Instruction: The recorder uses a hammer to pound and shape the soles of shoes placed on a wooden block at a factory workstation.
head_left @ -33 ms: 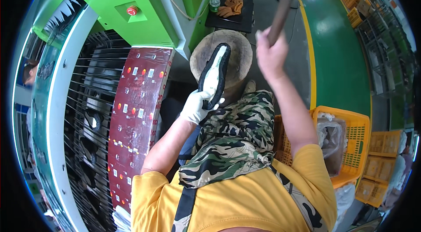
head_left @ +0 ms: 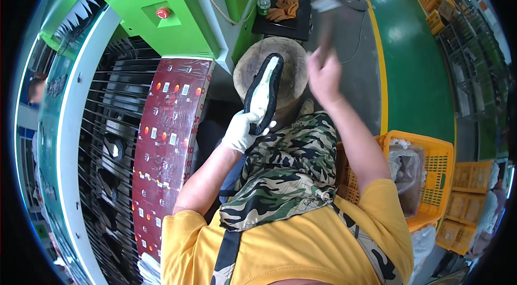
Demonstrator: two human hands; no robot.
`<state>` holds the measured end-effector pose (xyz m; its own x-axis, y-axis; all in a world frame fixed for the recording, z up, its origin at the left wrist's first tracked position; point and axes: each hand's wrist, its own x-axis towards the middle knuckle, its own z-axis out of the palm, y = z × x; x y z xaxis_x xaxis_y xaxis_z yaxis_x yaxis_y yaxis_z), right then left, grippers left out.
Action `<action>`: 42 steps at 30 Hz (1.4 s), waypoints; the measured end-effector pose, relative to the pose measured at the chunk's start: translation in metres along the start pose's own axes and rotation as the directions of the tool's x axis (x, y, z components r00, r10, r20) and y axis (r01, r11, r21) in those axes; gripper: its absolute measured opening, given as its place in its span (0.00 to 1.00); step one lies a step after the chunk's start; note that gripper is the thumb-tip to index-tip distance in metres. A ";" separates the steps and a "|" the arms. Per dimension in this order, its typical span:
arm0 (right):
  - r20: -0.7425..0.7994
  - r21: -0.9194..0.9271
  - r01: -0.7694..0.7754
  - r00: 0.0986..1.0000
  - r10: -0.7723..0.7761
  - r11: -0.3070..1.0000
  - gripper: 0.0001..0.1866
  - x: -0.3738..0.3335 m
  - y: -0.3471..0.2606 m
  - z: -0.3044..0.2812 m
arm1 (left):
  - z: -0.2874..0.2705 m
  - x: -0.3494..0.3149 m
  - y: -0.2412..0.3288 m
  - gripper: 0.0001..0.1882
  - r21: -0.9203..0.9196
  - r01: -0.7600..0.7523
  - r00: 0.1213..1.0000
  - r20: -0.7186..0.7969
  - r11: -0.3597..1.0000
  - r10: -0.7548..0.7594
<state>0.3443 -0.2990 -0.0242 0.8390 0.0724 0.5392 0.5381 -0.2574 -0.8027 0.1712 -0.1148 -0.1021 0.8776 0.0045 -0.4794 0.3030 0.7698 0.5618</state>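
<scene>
My left hand (head_left: pixel 240 131), in a white glove, is wrapped round the near end of a black shoe upper with a white sole side (head_left: pixel 262 91) facing up. The far part of the shoe lies over a round wooden block (head_left: pixel 295 64), which looks like a stump. To the right of the block, my bare right hand (head_left: pixel 325 79) grips a hammer (head_left: pixel 326 32) by its brown handle. The hammer is raised, apart from the shoe, and its pale head is smeared by motion.
On the left stand a green machine with a red button (head_left: pixel 162 13), a maroon-covered panel (head_left: pixel 169 123) and a rack of rods (head_left: pixel 107 123) with black shoe pieces. Orange gloves (head_left: pixel 285 5) and a green-capped bottle (head_left: pixel 263 4) lie beyond the block. A yellow crate (head_left: pixel 437 172) stands at right.
My right hand has swung left toward the block, and the hammer has come left and a little lower. The left hand and the shoe upper have stayed in place.
</scene>
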 end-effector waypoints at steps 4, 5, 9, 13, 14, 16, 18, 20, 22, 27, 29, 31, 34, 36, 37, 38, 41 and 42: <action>0.513 -0.375 -0.198 0.770 0.380 0.906 0.12 -0.014 0.028 -0.012 | 0.003 0.005 0.011 0.19 -0.021 -0.058 0.998 -0.026 0.998 0.057; 0.467 -0.306 -0.165 0.832 0.299 0.938 0.13 0.002 -0.004 -0.016 | 0.005 0.006 0.014 0.18 -0.016 -0.058 0.996 -0.072 0.998 0.056; 0.254 0.113 -0.089 0.965 0.057 0.990 0.10 0.042 -0.058 -0.033 | -0.013 -0.003 0.003 0.17 0.013 -0.046 0.998 -0.053 0.999 0.047; -0.011 0.172 -0.014 1.000 0.017 0.985 0.09 0.023 -0.025 -0.013 | -0.007 -0.003 0.002 0.18 0.033 -0.064 0.998 -0.020 0.997 0.065; 0.016 0.085 -0.076 0.997 0.075 0.993 0.08 -0.001 -0.007 -0.001 | -0.009 0.001 0.001 0.18 0.036 -0.059 0.998 -0.021 0.998 0.060; 0.529 -0.475 -0.003 0.798 0.288 0.880 0.12 -0.034 0.065 0.000 | -0.011 0.008 -0.001 0.18 0.007 -0.060 0.998 -0.015 0.998 0.060; 0.549 -0.353 -0.237 0.731 0.406 0.905 0.08 -0.024 0.029 -0.007 | -0.007 0.003 0.011 0.18 0.003 -0.063 0.998 -0.018 0.998 0.063; 0.509 -0.228 -0.054 0.845 0.166 0.972 0.10 0.005 -0.022 -0.020 | 0.001 0.004 0.011 0.19 0.012 -0.039 0.990 -0.133 0.999 0.040; 0.428 0.138 -0.201 0.895 0.125 0.970 0.12 0.028 -0.057 -0.031 | -0.013 0.006 0.004 0.18 0.047 -0.064 0.996 -0.067 0.997 0.067; 0.084 0.317 -0.092 0.994 0.068 0.944 0.09 0.017 -0.045 -0.021 | -0.008 0.005 0.004 0.19 0.000 -0.063 0.996 -0.059 0.998 0.063; 0.228 -0.054 -0.174 0.957 0.181 0.983 0.10 -0.022 0.050 -0.004 | 0.002 0.011 0.004 0.19 0.029 -0.038 0.997 -0.064 0.999 0.040; 0.428 -0.391 -0.090 0.863 0.267 0.916 0.12 -0.030 0.051 0.003 | -0.004 0.012 0.008 0.19 0.014 -0.075 0.996 -0.039 0.997 0.075; 0.507 -0.134 -0.106 0.847 0.160 0.985 0.10 -0.016 0.002 -0.010 | -0.021 0.017 0.008 0.19 -0.050 -0.036 0.999 0.004 0.998 0.036; 0.414 0.097 -0.128 0.907 0.077 0.987 0.10 0.003 -0.040 -0.021 | -0.003 0.007 0.011 0.22 0.054 -0.027 0.990 -0.139 0.998 0.034; 0.374 0.179 -0.145 0.925 0.069 0.973 0.10 0.010 -0.054 -0.025 | -0.011 0.007 0.008 0.21 0.025 -0.045 0.994 -0.102 0.999 0.047; 0.335 0.261 -0.158 0.940 0.064 0.952 0.09 0.015 -0.064 -0.026 | -0.019 0.008 0.005 0.21 -0.007 -0.063 0.996 -0.067 0.998 0.063; 0.148 0.303 -0.110 0.987 0.068 0.947 0.10 0.000 -0.031 -0.012 | -0.016 0.011 0.004 0.20 -0.027 -0.058 0.996 -0.068 0.998 0.056; 0.049 0.258 -0.102 0.995 0.092 0.961 0.10 -0.015 -0.003 -0.003 | -0.013 0.013 0.005 0.20 -0.022 -0.053 0.997 -0.063 0.998 0.051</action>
<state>0.3299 -0.3026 -0.0294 0.8880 0.0955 0.4498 0.4523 -0.0056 -0.8918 0.1793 -0.1026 -0.1148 0.8666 0.0844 -0.4918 0.2479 0.7825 0.5711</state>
